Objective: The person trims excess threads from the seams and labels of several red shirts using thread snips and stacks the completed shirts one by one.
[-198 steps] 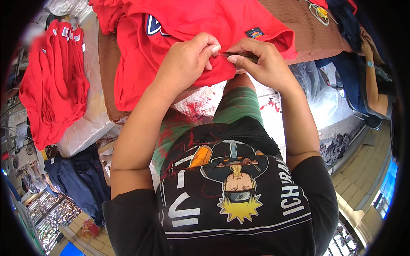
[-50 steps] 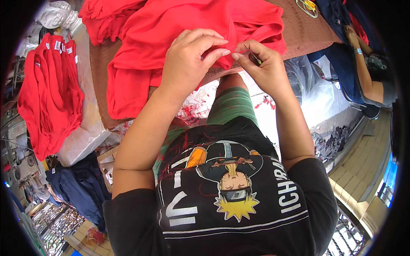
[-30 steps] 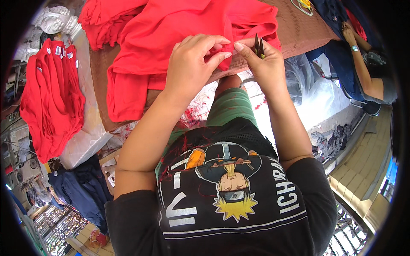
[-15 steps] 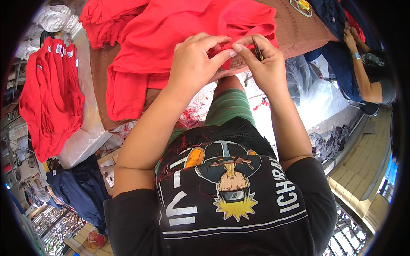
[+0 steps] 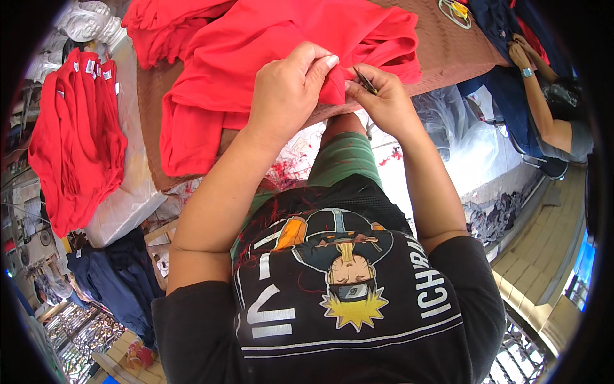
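A red garment (image 5: 211,89) lies bunched at the near edge of a brown cloth-covered table (image 5: 441,45). My left hand (image 5: 291,83) is closed on a fold of it, thumb against forefinger. Close on the right, my right hand (image 5: 384,102) keeps a small dark pair of thread snips (image 5: 366,83) between its fingers, the tip pointing up and left. Its thumb and forefinger meet at the garment's edge; whether they pinch cloth or a thread there is too small to tell.
More red cloth (image 5: 169,29) is heaped at the far left. Red garments with white tags (image 5: 77,147) hang over a plastic-wrapped stack (image 5: 121,211). Yellow-and-white cord (image 5: 457,11) lies at the far right. A co-worker's arm (image 5: 540,96) reaches over dark cloth. Navy clothing (image 5: 118,275) sits lower left.
My hands have moved slightly apart. My left hand now has its knuckles up, gripping a raised fold of the garment, and the snips have tilted left.
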Demonstrator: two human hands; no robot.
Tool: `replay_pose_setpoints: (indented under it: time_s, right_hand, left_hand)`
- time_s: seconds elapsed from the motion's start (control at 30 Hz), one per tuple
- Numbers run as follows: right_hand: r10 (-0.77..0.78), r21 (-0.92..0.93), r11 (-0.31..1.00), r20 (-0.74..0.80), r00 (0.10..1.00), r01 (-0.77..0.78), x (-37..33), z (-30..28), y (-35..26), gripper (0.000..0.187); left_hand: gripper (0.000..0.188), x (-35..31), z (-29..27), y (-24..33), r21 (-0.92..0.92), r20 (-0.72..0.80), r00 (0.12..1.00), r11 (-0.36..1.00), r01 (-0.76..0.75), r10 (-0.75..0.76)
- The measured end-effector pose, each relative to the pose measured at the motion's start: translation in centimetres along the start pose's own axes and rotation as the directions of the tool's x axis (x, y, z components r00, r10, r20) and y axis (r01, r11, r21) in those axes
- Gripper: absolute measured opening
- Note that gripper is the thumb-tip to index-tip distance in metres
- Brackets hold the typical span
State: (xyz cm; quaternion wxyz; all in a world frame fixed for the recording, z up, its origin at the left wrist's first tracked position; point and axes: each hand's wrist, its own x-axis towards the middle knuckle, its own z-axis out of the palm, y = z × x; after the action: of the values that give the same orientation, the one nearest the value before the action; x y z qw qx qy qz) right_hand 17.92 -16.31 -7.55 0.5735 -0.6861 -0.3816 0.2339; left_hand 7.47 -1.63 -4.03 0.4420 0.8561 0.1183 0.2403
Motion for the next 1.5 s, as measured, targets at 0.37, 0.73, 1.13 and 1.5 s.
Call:
replay_pose_setpoints:
  time_s: [0.37, 0.73, 1.13, 1.5]
  right_hand:
    - [0.006, 0.051, 0.999, -0.035, 0.999, -0.004, -0.1, -0.3, -1.0, 0.016]
    - [-0.127, -0.087, 0.99, -0.195, 0.972, 0.112, -0.6, -1.0, -2.2, 0.014]
    - [-0.23, -0.228, 0.958, -0.248, 0.941, 0.175, -0.6, -1.1, -2.8, 0.013]
    - [-0.215, -0.702, 0.681, 0.08, 0.973, 0.208, -0.4, -4.0, -7.5, 0.025]
  left_hand:
    - [0.029, -0.6, -1.9, -1.0, -0.03, 0.158, 0.975, 0.987, -0.156, 0.159]
    - [0.023, -0.3, -0.3, -1.3, -0.138, 0.085, 0.99, 0.986, -0.097, 0.109]
    - [0.017, 0.0, 1.3, -0.5, -0.039, 0.013, 0.984, 0.984, -0.176, 0.176]
    - [0.013, -0.4, 1.1, 1.3, -0.031, 0.176, 0.984, 0.999, 0.039, -0.033]
